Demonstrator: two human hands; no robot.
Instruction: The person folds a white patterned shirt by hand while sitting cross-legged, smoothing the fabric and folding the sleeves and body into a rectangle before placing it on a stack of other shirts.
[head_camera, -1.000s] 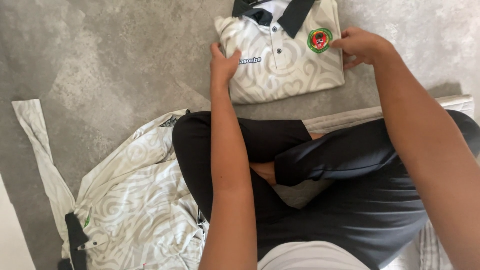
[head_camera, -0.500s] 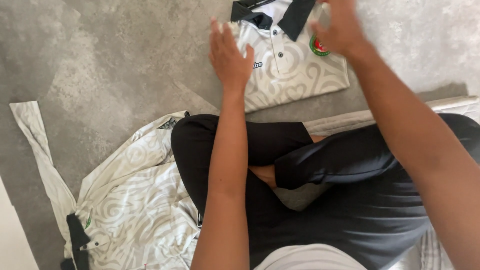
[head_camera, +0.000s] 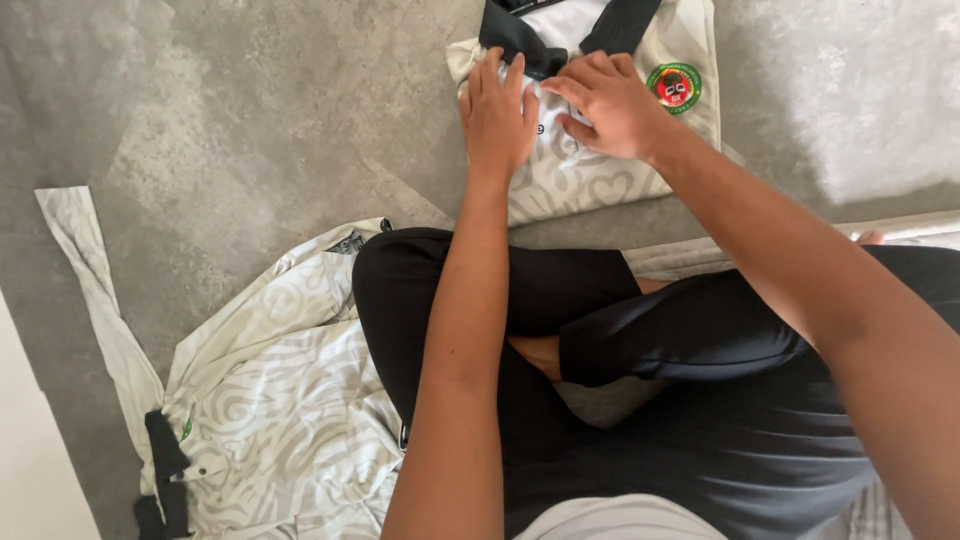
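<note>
Loose cream patterned shirt (head_camera: 270, 400) spread on grey carpet (head_camera: 230, 120), black trousers (head_camera: 640, 350) on crossed legs

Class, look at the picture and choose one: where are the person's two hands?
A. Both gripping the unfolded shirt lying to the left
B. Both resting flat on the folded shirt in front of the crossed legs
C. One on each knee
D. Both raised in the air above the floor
B: the left hand and the right hand lie side by side on the folded shirt, just below its dark collar.

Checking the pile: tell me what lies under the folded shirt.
Grey carpet shows around the folded cream patterned polo shirt with black collar. Both hands, left and right, press on top; anything beneath is hidden.
</note>
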